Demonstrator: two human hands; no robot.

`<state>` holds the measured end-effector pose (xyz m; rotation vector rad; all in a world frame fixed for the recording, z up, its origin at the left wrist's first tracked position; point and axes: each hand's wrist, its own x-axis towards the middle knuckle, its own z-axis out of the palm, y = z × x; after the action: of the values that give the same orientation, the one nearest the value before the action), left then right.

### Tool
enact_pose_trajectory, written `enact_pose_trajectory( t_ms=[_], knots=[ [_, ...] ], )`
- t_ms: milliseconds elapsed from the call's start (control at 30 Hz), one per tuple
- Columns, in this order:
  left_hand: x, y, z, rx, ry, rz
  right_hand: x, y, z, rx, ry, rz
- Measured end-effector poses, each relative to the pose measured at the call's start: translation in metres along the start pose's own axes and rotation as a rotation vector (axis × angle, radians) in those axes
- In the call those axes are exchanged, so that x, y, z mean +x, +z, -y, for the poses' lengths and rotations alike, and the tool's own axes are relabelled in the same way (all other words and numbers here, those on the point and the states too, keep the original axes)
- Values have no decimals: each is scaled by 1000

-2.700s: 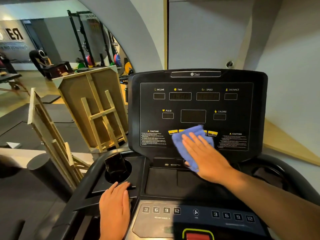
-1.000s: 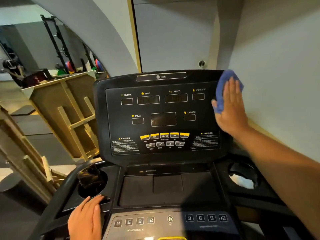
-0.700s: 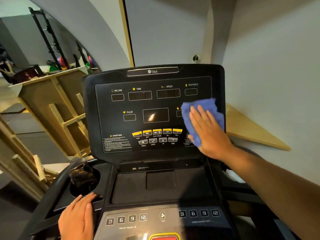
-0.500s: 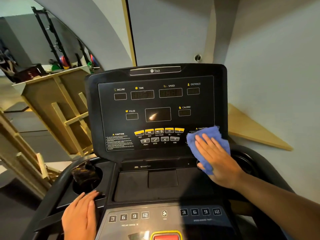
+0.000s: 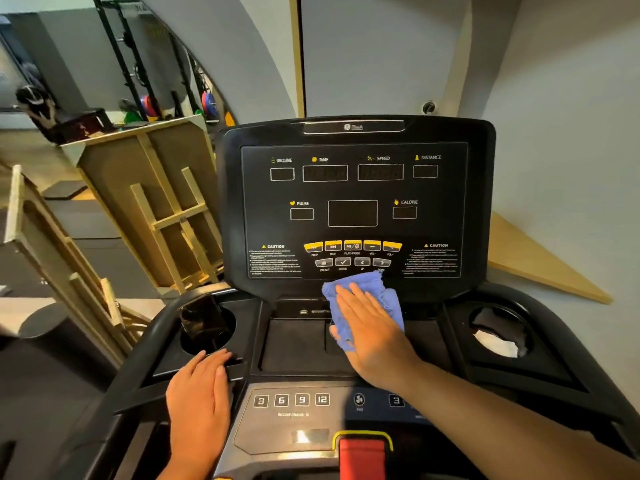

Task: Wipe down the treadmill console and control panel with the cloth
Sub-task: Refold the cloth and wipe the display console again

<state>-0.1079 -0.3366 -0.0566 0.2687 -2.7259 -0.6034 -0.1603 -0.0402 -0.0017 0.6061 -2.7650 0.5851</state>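
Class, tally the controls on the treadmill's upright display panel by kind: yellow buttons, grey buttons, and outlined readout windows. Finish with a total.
Yellow buttons: 5
Grey buttons: 4
Readout windows: 7
Total: 16

The right hand [image 5: 372,336] lies flat, fingers extended and together, palm pressing down, forearm reaching in from the lower right. The left hand [image 5: 201,396] rests palm-down, fingers loosely together, pointing forward.
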Motion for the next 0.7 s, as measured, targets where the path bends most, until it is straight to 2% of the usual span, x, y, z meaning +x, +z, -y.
enact_pose_trajectory(
  t_ms=[100,167,233,267,300,400,467,600,700],
  knots=[
    [1,-2,-5,-40,44,-19,15,10,24,37,-31,-49],
    [-2,-1,-1,-72,54,-22,21,12,34,142,16,-69],
    [-3,-2,3,-90,59,-16,26,7,51,367,252,-178],
    [-2,-2,4,-96,78,-25,30,11,59,563,389,-140],
    [-2,-2,6,-96,89,-15,30,8,67,647,407,-114],
    [0,-4,10,-85,138,5,26,-6,96,775,564,13],
    [-1,-6,13,-84,171,23,21,-15,106,880,704,-61],
    [-6,-13,19,-79,235,76,-2,-27,117,1138,764,-275],
    [-13,-16,24,-43,264,94,-8,-35,124,1258,922,-414]
  ],
)
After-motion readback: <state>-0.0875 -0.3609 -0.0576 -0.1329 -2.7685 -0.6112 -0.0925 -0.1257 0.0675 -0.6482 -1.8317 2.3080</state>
